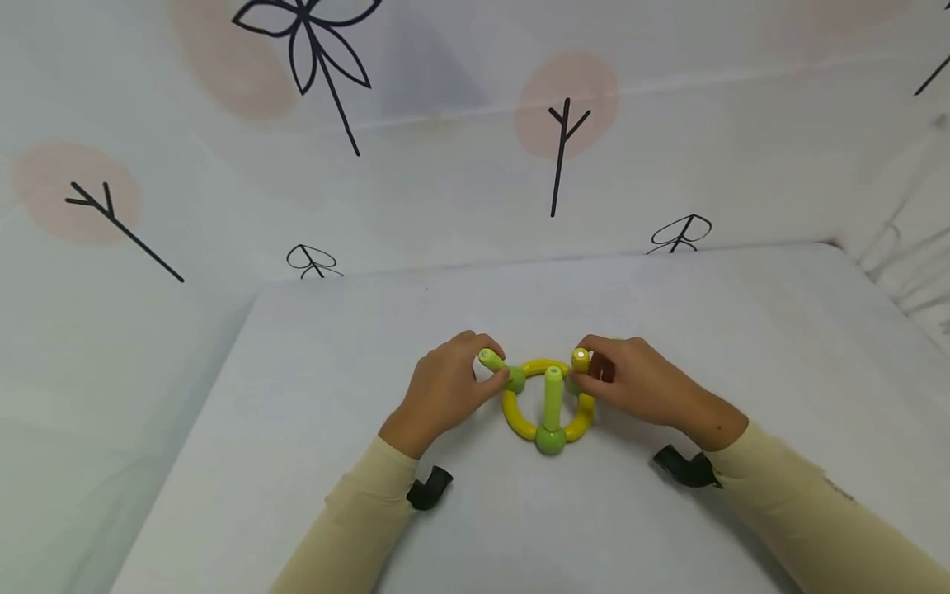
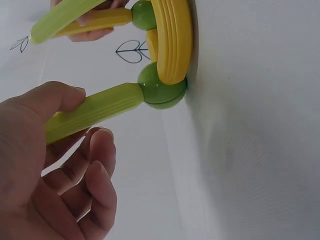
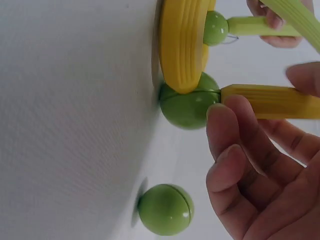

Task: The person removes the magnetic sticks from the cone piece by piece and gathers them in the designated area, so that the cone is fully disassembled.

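Observation:
A ring of curved yellow rods joined by green balls lies on the white table. From the front ball rises a light green rod. My left hand pinches a second light green rod between thumb and fingers; its end meets the ring's left ball. A straight yellow rod stands on the right ball, gripped by my right hand, whose fingertips are right at the ball. Beside that hand, a loose green ball sits apart from the ring.
The white tabletop reaches back to a pale cloth backdrop with drawn plants. Black curved pieces stick out by both wrists, close over the table.

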`<state>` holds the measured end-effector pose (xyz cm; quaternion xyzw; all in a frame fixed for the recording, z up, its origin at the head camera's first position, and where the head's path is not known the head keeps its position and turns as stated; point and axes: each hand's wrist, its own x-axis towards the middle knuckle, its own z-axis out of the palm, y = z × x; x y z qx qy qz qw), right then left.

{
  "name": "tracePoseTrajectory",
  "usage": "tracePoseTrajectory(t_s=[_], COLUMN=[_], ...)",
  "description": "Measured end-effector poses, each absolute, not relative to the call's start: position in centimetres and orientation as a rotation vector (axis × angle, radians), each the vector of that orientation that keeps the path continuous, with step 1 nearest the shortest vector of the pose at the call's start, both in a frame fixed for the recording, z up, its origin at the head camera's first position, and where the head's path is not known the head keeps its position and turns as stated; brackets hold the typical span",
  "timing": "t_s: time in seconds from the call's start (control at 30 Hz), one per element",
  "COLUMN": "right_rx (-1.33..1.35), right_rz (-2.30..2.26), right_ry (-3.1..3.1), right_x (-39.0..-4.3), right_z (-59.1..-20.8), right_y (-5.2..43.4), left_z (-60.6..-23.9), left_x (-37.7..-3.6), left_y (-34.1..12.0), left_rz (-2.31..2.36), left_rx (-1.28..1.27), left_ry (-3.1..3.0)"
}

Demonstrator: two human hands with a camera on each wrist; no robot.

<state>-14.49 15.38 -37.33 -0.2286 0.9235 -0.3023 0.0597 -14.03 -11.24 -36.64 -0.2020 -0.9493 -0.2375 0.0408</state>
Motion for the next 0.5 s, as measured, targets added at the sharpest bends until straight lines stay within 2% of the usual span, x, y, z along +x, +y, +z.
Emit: tracePoseTrajectory(t_s=[0.5], right_rx=[-0.559], right_rz=[-0.914], right_ry=[2.875], right_x=[-15.2], right_z=[-36.3], right_y=[17.5], left_z=[-36.4], left_x=[-14.9], left_y=[-13.0], left_rz=[-0.661], left_rx=[-0.392], left_ry=[-3.113])
